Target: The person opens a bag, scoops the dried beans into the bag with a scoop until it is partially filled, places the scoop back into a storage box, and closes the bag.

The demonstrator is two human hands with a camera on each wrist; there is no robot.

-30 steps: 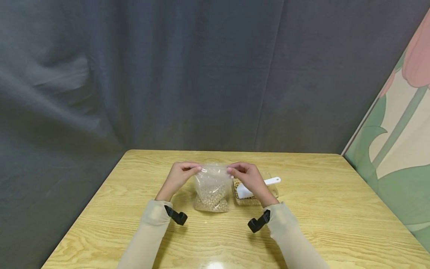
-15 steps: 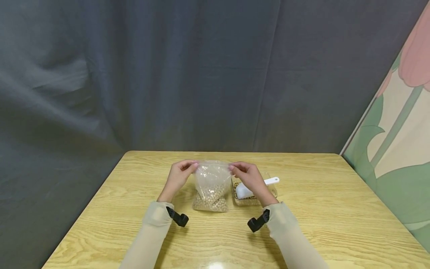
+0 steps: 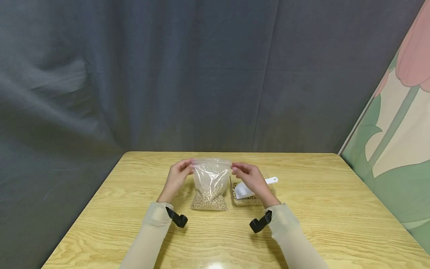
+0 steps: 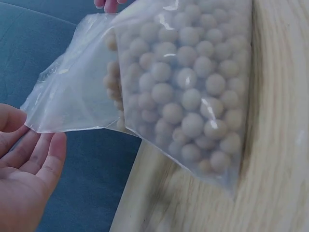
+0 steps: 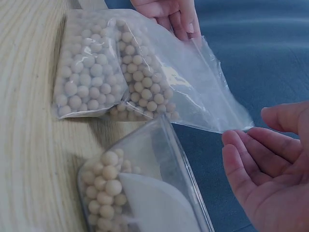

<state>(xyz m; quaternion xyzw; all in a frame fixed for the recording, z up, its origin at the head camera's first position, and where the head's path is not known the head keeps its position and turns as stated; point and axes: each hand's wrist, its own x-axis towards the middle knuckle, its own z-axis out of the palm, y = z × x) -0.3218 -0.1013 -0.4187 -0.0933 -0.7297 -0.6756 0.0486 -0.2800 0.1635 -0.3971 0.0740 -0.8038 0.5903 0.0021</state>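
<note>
A clear zip bag, its lower part filled with small round beige balls, stands upright on the table in the head view. My left hand pinches its upper left corner between thumb and fingers, as the left wrist view shows. At the opposite corner is my right hand; its fingertips touch the bag's edge, while the thumb stands apart from the plastic in the right wrist view. The zip strip runs straight across between both hands. Just right of the bag sits a clear box of similar balls.
A white scoop lies in the box, its handle sticking out to the right beyond my right wrist. The wooden table ends at a dark curtain. A wall with painted flowers is at the right.
The bag's top has straightened and come up flatter, its zip strip now plainly visible. My hands have moved slightly apart to its outer corners, and the right thumb has come away.
</note>
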